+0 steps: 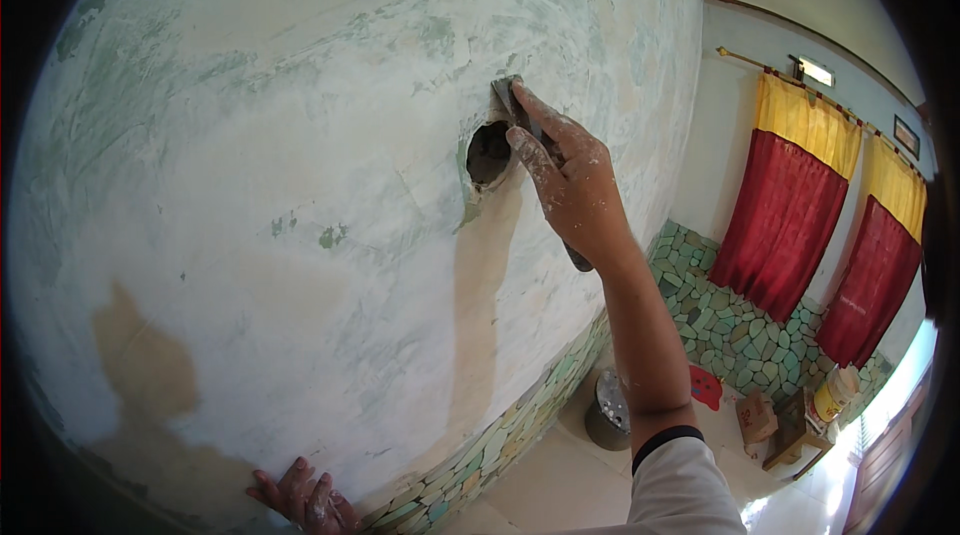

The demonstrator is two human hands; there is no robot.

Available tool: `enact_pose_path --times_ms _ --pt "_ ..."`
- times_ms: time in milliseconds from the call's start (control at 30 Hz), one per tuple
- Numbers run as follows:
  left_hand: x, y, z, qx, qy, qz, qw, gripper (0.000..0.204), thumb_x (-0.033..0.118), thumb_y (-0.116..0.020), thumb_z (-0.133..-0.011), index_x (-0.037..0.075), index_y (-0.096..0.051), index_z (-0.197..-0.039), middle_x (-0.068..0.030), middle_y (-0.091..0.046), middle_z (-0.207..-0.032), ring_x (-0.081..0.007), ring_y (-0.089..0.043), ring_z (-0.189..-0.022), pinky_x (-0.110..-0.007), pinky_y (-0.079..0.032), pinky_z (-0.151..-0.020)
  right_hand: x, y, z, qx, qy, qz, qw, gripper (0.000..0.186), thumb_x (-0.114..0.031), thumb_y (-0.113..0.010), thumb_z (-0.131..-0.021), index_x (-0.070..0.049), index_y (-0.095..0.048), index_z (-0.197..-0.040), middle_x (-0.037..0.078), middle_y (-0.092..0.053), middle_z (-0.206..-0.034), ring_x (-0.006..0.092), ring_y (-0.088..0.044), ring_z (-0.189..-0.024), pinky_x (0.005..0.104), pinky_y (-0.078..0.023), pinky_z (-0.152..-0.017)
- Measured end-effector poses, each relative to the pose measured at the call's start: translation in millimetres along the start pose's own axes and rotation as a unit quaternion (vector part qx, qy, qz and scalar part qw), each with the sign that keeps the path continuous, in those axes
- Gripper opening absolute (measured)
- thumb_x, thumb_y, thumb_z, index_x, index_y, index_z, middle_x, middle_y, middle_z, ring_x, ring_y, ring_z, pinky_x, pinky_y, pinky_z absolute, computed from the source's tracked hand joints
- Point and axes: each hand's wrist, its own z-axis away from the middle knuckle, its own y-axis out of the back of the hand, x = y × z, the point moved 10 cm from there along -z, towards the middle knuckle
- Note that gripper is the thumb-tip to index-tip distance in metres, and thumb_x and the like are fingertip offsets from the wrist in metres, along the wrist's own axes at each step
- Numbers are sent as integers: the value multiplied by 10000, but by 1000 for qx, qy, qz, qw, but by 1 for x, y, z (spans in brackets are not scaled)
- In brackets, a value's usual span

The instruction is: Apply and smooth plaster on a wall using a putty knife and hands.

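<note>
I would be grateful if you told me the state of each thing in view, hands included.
Right hand: dusty, gripping the putty knife
Putty knife: held, blade at the upper edge of the hole
Left hand: whitened, fingers apart
Hole: open, rough-edged
Wall: unevenly whitened, green patches showing
Curtains: hanging down
Bucket: upright

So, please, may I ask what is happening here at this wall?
A person holds a flat scraper in the right hand, its blade at the upper edge of a dark hole in the wall. The left hand, fingers spread, seems to rest low on the wall. The wall is mostly whitish, with green patches showing. A dark bucket stands on the floor below.
</note>
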Motion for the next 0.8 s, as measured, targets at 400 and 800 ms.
enact_pose_path --times_ms 400,800 --pt "1 1 2 7 -26 -16 1000 146 201 -436 -885 111 -541 -930 -134 -595 -1123 -481 -263 -1331 -634 17 -1088 19 13 22 -23 -2 54 998 404 -139 -576 -922 -53 -508 -1311 135 -626 -1124 120 -570 -888 257 -468 -795" --pt "-1 2 2 9 -9 -2 1000 163 196 -436 -891 97 -554 -943 -137 -595 -1120 -490 -268 -1325 -648 19 -1081 51 2 64 16 -65 37 997 406 -84 -567 -918 -33 -493 -1315 157 -602 -1194 148 -575 -1022 257 -466 -823"
